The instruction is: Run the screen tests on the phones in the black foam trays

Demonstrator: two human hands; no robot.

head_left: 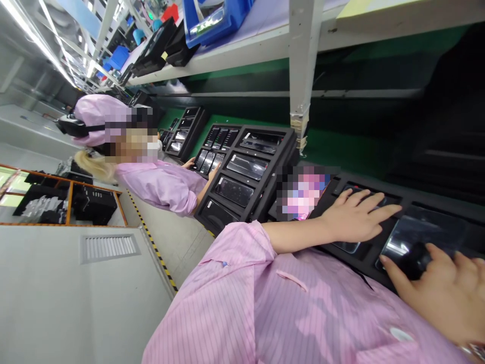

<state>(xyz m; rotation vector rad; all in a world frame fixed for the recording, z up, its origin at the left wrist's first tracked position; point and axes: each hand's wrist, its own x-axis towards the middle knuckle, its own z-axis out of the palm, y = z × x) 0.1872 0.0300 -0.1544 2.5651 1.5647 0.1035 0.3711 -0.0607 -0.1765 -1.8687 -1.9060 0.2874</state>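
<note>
My left hand (356, 215) lies flat with its fingers spread on a dark phone (346, 246) that sits in a slot of a black foam tray (369, 263). It holds nothing. My right hand (447, 293) is at the lower right with its fingers curled round a small black rounded object (415, 260). That object rests on the glossy screen of a second phone (420, 230) in the neighbouring slot. A pink striped sleeve (242, 247) covers my left upper arm.
A co-worker in a pink coat (162, 184) touches phones in another black tray (242, 177) further along the green bench (333, 146). A white shelf post (303, 71) stands behind the trays, with blue bins (215, 20) on the shelf above. A grey cabinet (76, 293) fills the lower left.
</note>
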